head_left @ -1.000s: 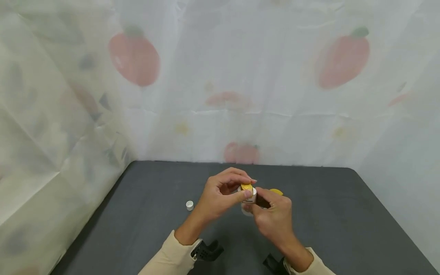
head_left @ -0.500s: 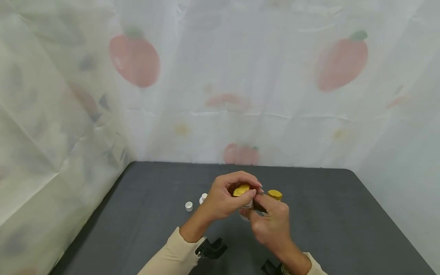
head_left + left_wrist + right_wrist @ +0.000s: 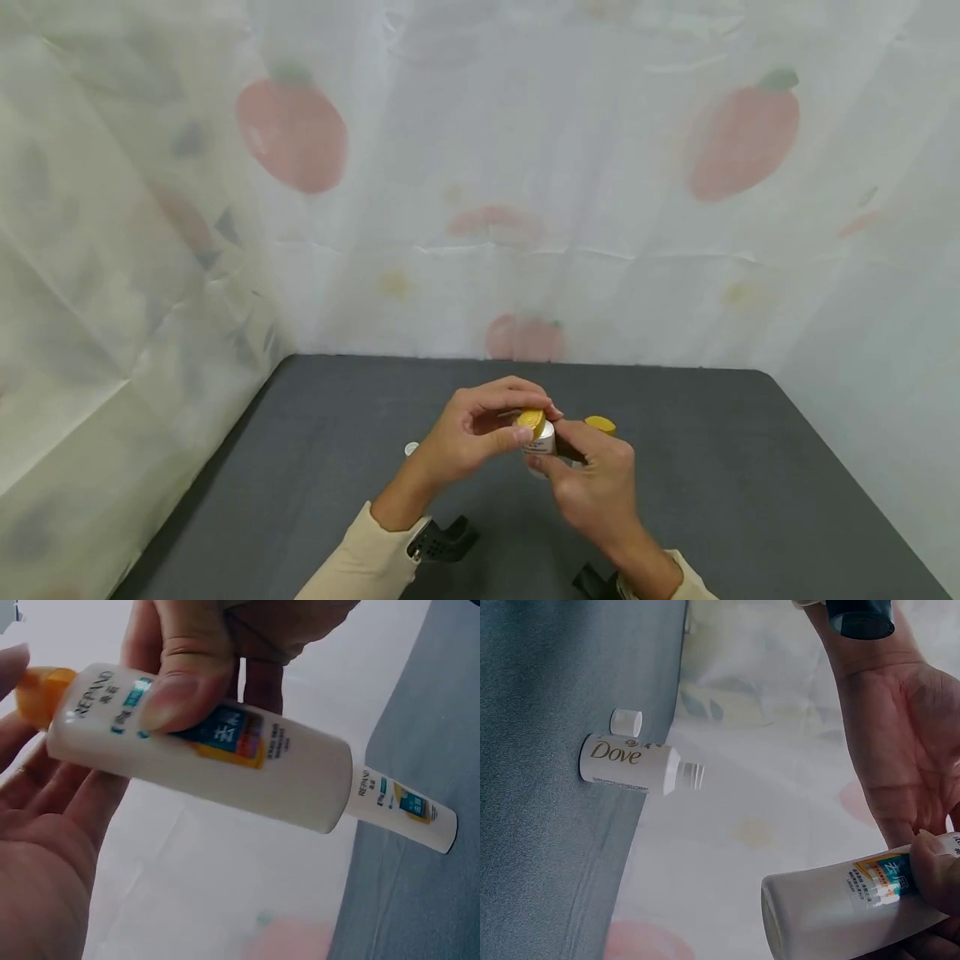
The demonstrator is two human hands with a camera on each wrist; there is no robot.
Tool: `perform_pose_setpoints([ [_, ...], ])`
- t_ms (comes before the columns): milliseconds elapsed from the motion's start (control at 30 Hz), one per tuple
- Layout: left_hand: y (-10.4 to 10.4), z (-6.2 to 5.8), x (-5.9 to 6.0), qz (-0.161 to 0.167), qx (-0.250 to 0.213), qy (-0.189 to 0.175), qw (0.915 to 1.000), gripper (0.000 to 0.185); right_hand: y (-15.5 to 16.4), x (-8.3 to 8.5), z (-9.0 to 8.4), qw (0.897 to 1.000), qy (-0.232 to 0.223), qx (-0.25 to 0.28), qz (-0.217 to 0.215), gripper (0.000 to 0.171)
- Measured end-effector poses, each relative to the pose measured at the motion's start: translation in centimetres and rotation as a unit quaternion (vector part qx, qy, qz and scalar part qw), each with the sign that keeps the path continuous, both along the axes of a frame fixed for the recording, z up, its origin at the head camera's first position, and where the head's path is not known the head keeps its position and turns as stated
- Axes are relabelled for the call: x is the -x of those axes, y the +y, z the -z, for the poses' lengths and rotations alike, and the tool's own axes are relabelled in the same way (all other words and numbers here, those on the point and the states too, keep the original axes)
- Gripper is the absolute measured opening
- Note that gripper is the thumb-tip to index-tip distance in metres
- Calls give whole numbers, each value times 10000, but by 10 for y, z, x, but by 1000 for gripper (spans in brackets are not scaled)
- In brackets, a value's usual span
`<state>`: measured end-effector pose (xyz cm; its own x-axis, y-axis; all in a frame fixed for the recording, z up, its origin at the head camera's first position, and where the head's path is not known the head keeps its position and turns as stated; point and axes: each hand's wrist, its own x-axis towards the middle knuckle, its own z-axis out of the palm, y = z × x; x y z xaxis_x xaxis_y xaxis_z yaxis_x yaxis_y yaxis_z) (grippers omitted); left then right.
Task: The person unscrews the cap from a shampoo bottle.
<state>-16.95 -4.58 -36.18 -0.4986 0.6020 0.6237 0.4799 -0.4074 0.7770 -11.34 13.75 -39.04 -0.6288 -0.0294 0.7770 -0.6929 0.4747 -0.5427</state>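
From the head view, the left hand (image 3: 472, 433) pinches the yellow cap (image 3: 531, 419) of a white bottle (image 3: 542, 437) gripped by the right hand (image 3: 592, 479) above the table (image 3: 750, 467). The left wrist view reads "REPAND" on it; a second such bottle (image 3: 405, 806) stands behind. The right wrist view shows an uncapped Dove bottle (image 3: 630, 763) beside its white cap (image 3: 626, 721).

Glossy plastic bottle (image 3: 202, 769); matt grey tabletop (image 3: 750, 467); sheer cloth curtain (image 3: 480, 167).
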Motion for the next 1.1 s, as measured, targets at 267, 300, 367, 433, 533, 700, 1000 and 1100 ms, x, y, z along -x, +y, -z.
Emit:
perform_pose_setpoints([
  [267, 0, -1, -7, -795, 74, 265, 9965, 19, -3, -1, 0, 9953, 922, -270, -74, 36],
  [300, 2, -1, -9, -813, 31, 298, 9962, 16, -4, -2, 1, 9948, 978, -249, -108, 36],
  [367, 7, -2, -11, -774, -125, 376, 9962, 13, -5, -3, 2, 9942, 1039, -184, -184, 36],
  [433, 12, -2, -13, -686, -326, 468, 9960, 11, -6, -5, 3, 9944, 1027, -91, -252, 36],
  [533, 18, -3, -16, -676, -534, 481, 9951, 8, -6, -7, 2, 9959, 872, -63, -239, 33],
  [700, 15, 0, -17, -401, -644, 335, 9966, 16, -4, -9, -2, 9980, 593, -107, -170, 34],
  [1000, -1, 3, -18, -688, -551, 380, 9954, 27, -5, -11, -5, 9994, 203, 26, -269, 34],
  [1100, 2, 3, -21, -991, -450, 436, 9931, 24, -7, -13, -5, 9994, 217, 7, -282, 33],
])
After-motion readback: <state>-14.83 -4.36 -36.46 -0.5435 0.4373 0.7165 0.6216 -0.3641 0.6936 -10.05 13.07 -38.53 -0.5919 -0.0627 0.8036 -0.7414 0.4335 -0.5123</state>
